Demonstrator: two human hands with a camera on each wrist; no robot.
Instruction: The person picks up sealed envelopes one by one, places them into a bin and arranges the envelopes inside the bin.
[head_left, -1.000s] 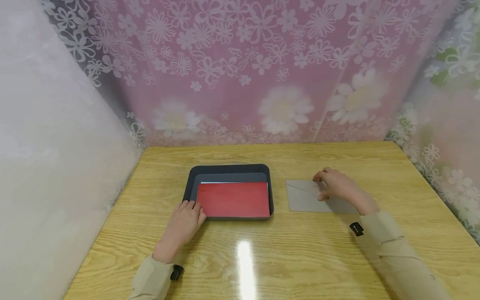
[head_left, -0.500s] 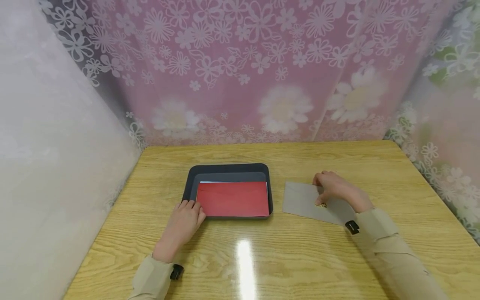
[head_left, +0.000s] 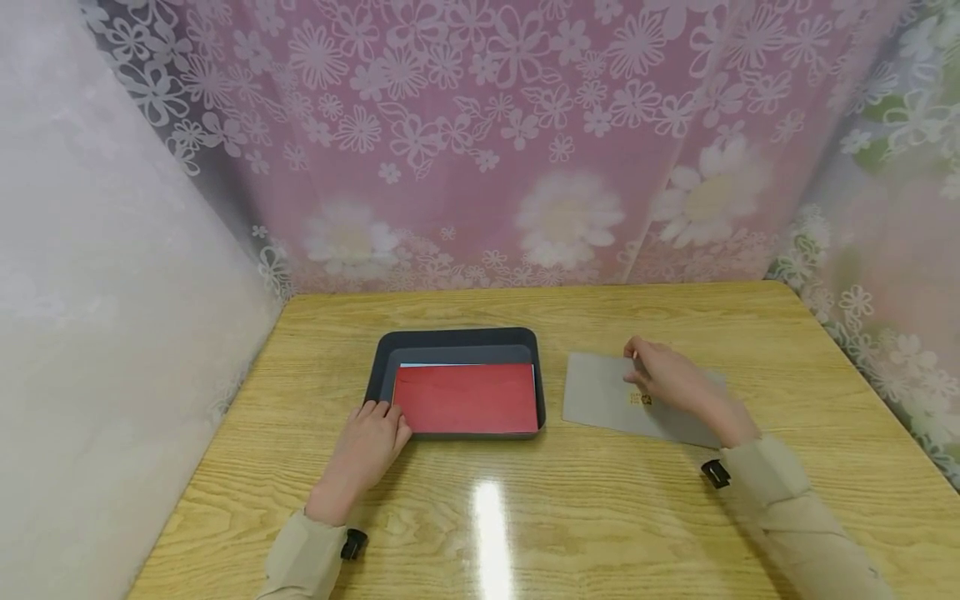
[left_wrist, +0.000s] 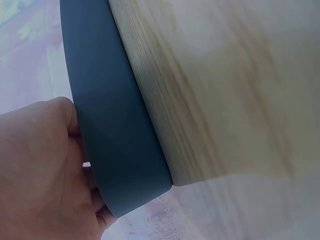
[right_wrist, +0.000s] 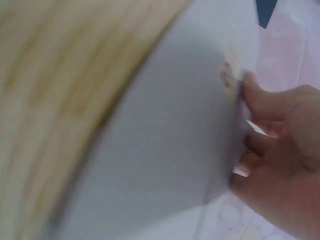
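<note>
A grey envelope (head_left: 600,396) with small gold print lies at an angle on the right of the table. My right hand (head_left: 671,379) is over its far edge; the right wrist view has the thumb against the printed face of the envelope (right_wrist: 165,120) and the fingers behind its edge, pinching it. My left hand (head_left: 371,442) grips the near left corner of a dark grey tray (head_left: 457,336). In the left wrist view its fingers curl at the rim of the tray wall (left_wrist: 115,110). A red envelope (head_left: 465,400) lies in the tray, a pale blue edge (head_left: 427,365) peeking out behind it.
A wood-grain table (head_left: 420,508) carries everything. A pink flowered curtain (head_left: 465,167) hangs along its back edge, with pale sheets at the left (head_left: 135,292) and right (head_left: 885,275). A black clip (head_left: 716,473) sits at the right cuff.
The grey envelope has turned from its flap-lined side to its gold-printed side and slanted. My right hand has shifted slightly left and away from the print. The left hand and tray stay put.
</note>
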